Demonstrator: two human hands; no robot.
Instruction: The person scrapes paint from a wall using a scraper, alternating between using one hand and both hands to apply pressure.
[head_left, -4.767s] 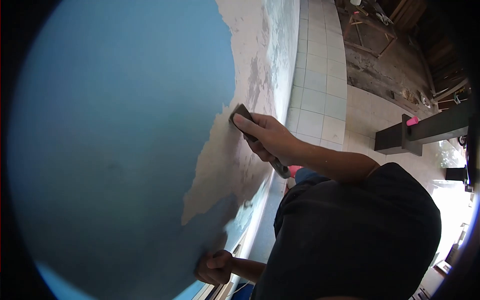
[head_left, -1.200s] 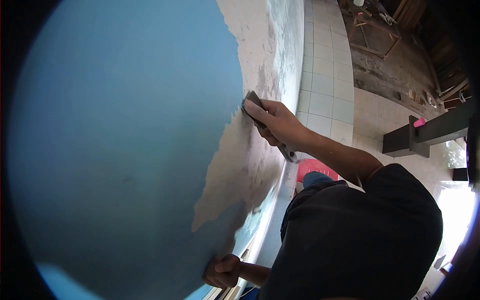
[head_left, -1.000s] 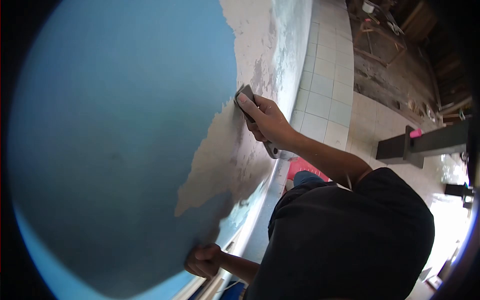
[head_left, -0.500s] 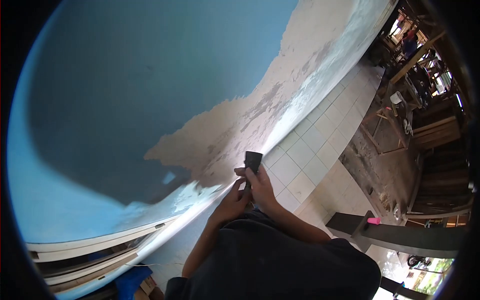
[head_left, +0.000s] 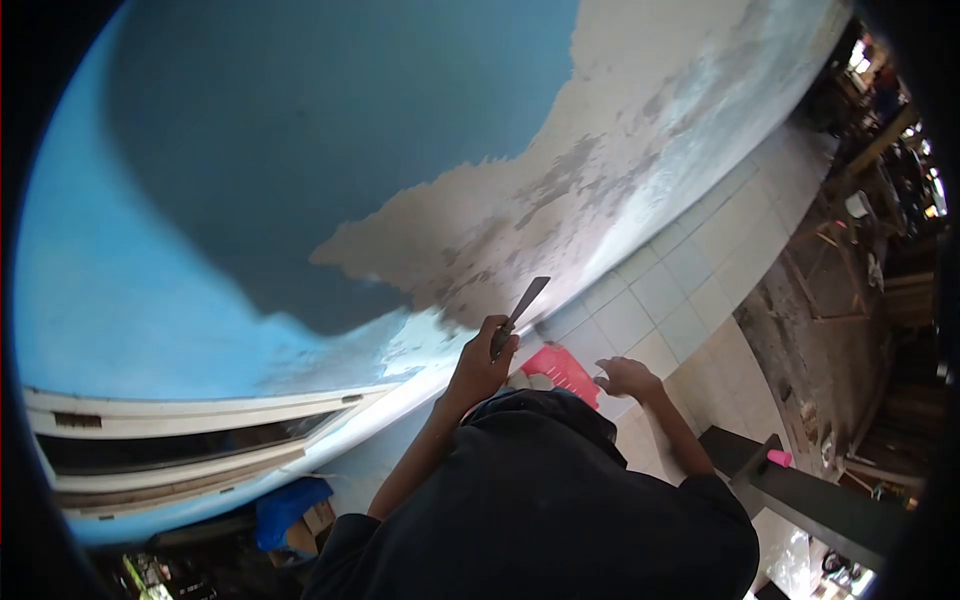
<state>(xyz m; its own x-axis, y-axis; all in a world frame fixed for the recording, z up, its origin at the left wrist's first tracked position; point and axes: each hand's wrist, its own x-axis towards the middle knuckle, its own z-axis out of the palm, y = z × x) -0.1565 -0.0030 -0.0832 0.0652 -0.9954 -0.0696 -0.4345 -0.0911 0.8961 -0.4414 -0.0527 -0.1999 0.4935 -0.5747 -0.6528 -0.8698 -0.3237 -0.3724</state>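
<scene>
My left hand (head_left: 482, 362) is closed around the handle of a putty knife (head_left: 531, 297), its flat blade tilted up and right in front of the wall. Bare of any tool, my right hand (head_left: 630, 379) hangs to the right with its fingers partly bent and apart. Between the hands, lower down, is a red slotted plastic object (head_left: 562, 373), partly hidden by my dark shirt. The wall (head_left: 480, 215) has blue paint above and a ragged, pale grey patched area below.
A window frame (head_left: 200, 415) runs along the wall at left. Pale tiles (head_left: 690, 322) cover the floor. At lower right stands a dark bench (head_left: 820, 500) with a pink cup (head_left: 779, 458) on it. A wooden frame (head_left: 825, 270) stands beyond the tiles.
My right hand has let go of the putty knife and moved right and down. The left hand now holds it alone, blade turned edge-on. My view has shifted, bringing the red object into sight.
</scene>
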